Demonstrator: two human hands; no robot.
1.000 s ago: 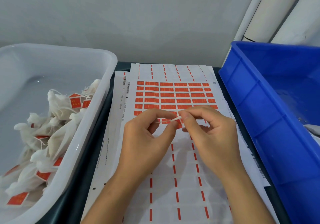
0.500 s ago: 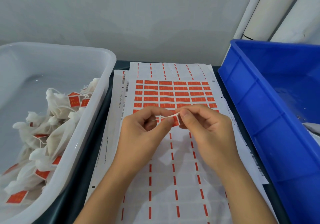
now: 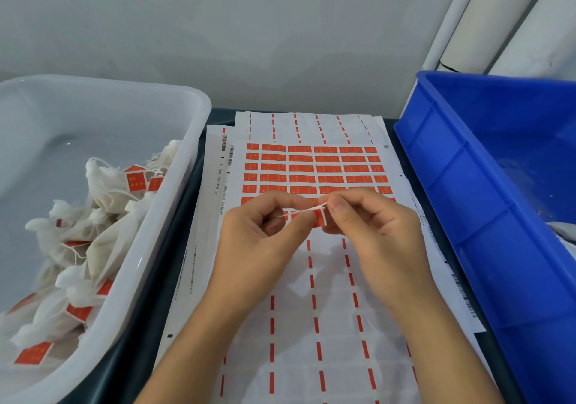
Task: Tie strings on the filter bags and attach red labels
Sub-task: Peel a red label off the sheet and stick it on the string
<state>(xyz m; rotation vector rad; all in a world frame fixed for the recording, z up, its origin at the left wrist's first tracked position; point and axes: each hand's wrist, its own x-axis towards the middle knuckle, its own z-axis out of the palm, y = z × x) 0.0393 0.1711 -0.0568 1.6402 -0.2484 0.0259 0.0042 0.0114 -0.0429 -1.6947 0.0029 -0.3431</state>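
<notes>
Both hands meet above the middle of the label sheet [image 3: 314, 179], with their fingertips together at one point. The left hand [image 3: 258, 247] has its thumb and forefinger curled in a pinch on a thin white string [image 3: 304, 212], which runs from between those fingertips up and to the right. The right hand [image 3: 374, 235] pinches the far end of the string together with a single red label [image 3: 318, 218]. The label sits just under the right thumb tip and touches the left forefinger tip, so it lies between the two pinches. The other fingers of both hands are curled loosely under the palms. Whether the label is already folded closed over the string cannot be told. No bag is visible at the hands. The sheet lies flat on a dark table [image 3: 162, 279]; its far half carries rows of red labels, and its near half shows only empty backing with red dashes. More sheets lie beneath it. At left, a white tub [image 3: 174, 204] holds a heap of tied filter bags [image 3: 93, 235] with red labels attached. At right stands a blue crate [image 3: 467, 216].
</notes>
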